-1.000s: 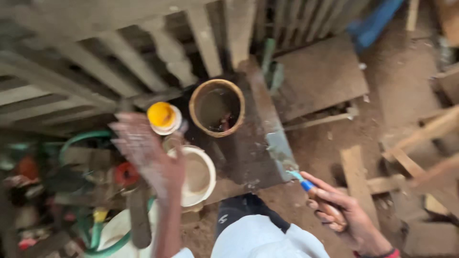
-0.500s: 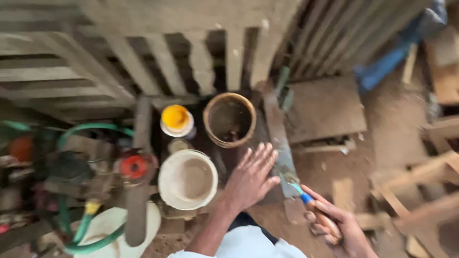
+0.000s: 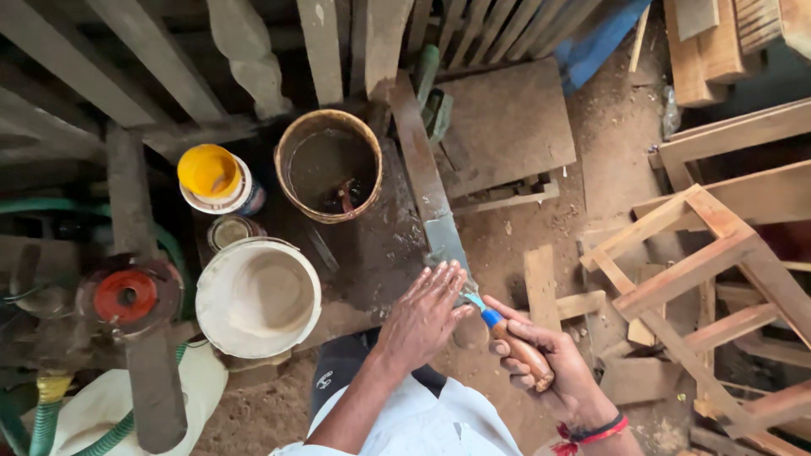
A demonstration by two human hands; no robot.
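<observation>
Left hand (image 3: 422, 312) lies open, fingers spread on the plank (image 3: 427, 190), while right hand (image 3: 549, 367) grips a chisel (image 3: 507, 333)

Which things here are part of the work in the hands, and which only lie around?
In use:
- left hand, pressing on the wooden strip
- right hand, holding the wood-handled tool

Lying about:
- white bucket
- brown bucket
- yellow-lidded jar
- wooden frame
- green hose

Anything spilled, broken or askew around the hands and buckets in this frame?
No spill or breakage shows. Sawdust and loose offcuts litter the floor. The left hand presses the long plank while the right hand holds a wooden-handled chisel. The white bucket stands upright.
</observation>
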